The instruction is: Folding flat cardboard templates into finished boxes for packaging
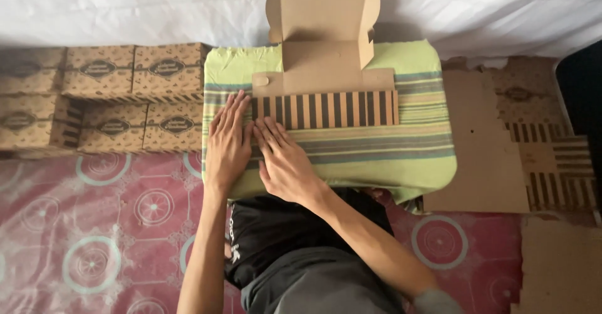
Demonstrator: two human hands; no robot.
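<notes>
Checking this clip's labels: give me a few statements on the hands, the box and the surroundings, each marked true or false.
1. Both hands lie flat at the left end of the part-folded cardboard box. True.
2. The left hand grips scissors. False: it holds nothing, fingers spread.
3. Finished boxes are stacked on the left. True.
4. The box lies on bare floor. False: it rests on a green striped cloth.
5. Flat unfolded cardboard lies on the right. True.
6. The right hand hangs in the air. False: it presses down.
</notes>
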